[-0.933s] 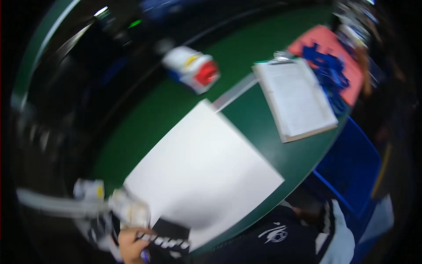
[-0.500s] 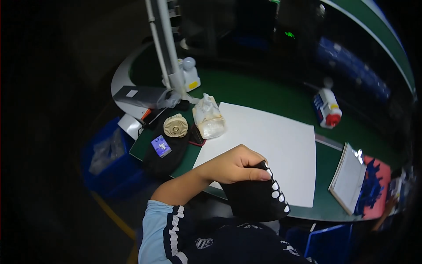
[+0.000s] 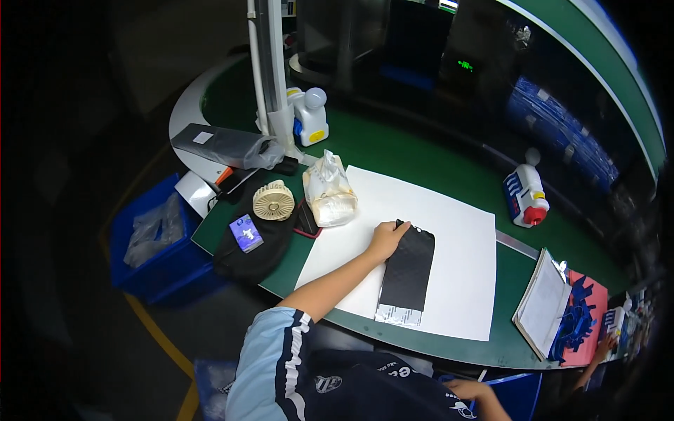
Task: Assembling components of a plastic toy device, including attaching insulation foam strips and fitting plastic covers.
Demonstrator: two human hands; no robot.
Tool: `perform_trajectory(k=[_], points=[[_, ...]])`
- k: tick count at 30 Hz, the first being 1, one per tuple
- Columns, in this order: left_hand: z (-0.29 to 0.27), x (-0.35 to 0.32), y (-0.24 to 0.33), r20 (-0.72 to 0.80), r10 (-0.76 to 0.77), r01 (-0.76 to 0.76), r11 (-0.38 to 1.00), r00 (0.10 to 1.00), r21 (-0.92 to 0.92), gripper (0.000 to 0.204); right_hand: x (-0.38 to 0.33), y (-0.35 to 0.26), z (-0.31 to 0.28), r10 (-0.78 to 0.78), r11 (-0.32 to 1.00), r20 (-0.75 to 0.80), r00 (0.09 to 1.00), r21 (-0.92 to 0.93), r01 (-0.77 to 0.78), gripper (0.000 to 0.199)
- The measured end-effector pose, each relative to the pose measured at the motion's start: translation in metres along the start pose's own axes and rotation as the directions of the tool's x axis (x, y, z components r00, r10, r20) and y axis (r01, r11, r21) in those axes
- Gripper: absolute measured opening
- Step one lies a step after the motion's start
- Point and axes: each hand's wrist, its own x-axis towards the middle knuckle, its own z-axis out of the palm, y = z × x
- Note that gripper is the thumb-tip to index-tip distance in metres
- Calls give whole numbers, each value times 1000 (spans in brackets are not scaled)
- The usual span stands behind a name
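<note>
A black rectangular sheet (image 3: 411, 270) lies on a large white paper (image 3: 460, 281) on the green table. My left hand (image 3: 386, 241) is closed on the sheet's upper left corner, with the fingertips at its top edge. A silvery, printed strip (image 3: 398, 314) shows below the sheet's near end; I cannot tell whether it is a separate piece beneath. Low in the view, my right hand (image 3: 469, 389) is close to my shirt, beside a blue bin (image 3: 516, 393). Its fingers are partly hidden, so I cannot make out any grip.
Left of the paper are a crumpled plastic packet (image 3: 330, 193), a cream fan (image 3: 273, 201), a phone (image 3: 307, 219) and a purple box (image 3: 246, 234) on black cloth. A blue crate (image 3: 151, 270) stands lower left. A clipboard (image 3: 544, 305), blue pieces (image 3: 577, 319) and a white-red bottle (image 3: 525, 196) are right.
My left hand has carried the black sheet from near my body forward onto the white paper, where it now lies flat. My right hand has come into view at the lower edge.
</note>
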Motion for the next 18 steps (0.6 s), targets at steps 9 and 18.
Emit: perform_trajectory(k=[9, 18], points=[[-8, 13, -1, 206, 57, -105, 967, 977, 231, 32, -28, -351, -90, -918, 383, -291, 269, -826, 414, 41], [2, -2, -7, 317, 31, -31, 1000, 948, -6, 22, 157, -639, -195, -978, 206, -207, -24, -949, -238, 90]])
